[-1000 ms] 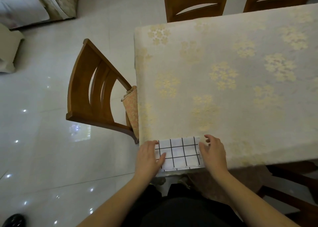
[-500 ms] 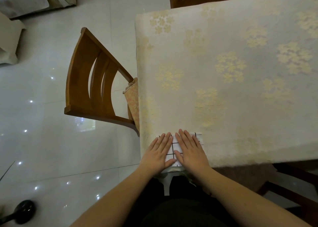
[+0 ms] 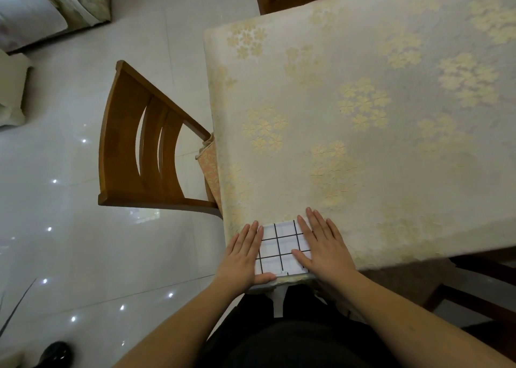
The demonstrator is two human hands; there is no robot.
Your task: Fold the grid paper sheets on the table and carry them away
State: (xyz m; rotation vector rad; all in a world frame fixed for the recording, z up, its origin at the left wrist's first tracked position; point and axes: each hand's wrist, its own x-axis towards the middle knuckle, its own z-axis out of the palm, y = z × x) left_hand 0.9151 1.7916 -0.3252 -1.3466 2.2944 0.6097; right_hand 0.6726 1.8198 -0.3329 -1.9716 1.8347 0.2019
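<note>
Floral tablecloth (image 3: 363,144) | grid paper (image 3: 282,246) at near edge | left hand (image 3: 243,256), right hand (image 3: 324,247) flat, open, pressing paper

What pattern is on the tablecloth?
Pale cream tablecloth with golden flower clusters, clearest in the head view.

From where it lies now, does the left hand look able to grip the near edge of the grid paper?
Probably yes: the left hand lies flat on the grid paper, thumb already at its near edge by the table edge, nothing between.
</note>
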